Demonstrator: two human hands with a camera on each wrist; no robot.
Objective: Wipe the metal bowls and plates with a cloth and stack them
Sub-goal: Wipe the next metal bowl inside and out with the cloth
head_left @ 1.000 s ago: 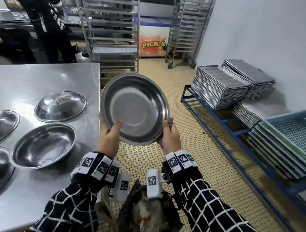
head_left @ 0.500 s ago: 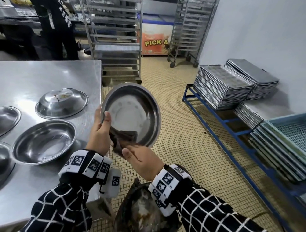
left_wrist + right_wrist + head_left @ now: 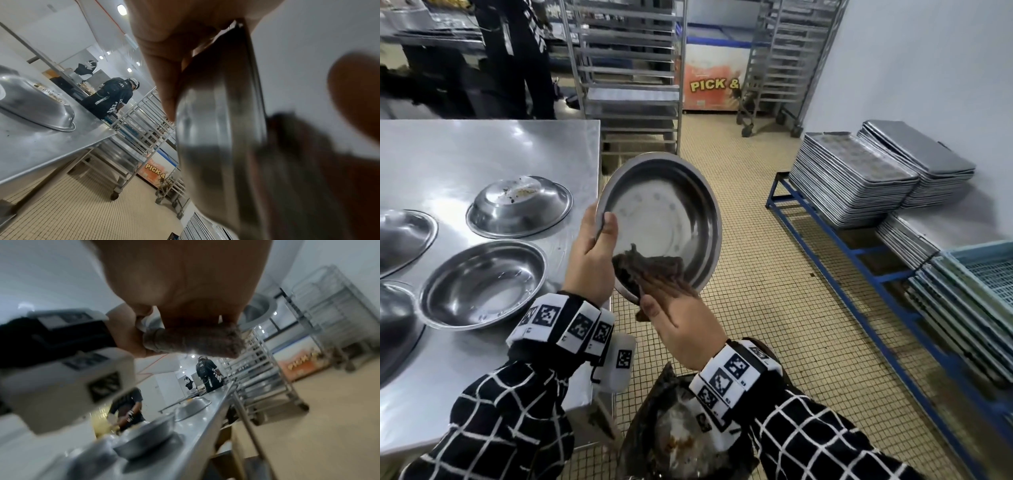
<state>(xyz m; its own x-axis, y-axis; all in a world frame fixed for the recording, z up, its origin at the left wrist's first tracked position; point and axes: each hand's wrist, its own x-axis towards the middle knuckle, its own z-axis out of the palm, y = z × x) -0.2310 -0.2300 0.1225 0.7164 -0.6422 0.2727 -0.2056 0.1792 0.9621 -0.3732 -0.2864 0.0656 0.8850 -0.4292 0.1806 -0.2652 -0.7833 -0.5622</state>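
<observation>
We hold a round, shallow metal bowl (image 3: pixel 667 222) tilted in the air beside the bench (image 3: pixel 465 154), its shiny inside facing us. Our left hand (image 3: pixel 589 260) grips its near rim, thumb inside. Our right hand (image 3: pixel 681 325) presses a dark brown cloth (image 3: pixel 647 267) flat against its lower inside.

Left hand (image 3: pixel 185 40) pinches the tilted metal bowl's (image 3: pixel 216 129) rim.

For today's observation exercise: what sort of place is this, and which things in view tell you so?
Most likely a commercial or canteen kitchen: a long steel table bearing metal bowls, tall wheeled tray racks, and stacks of metal baking trays on a blue stand by the wall.
</observation>
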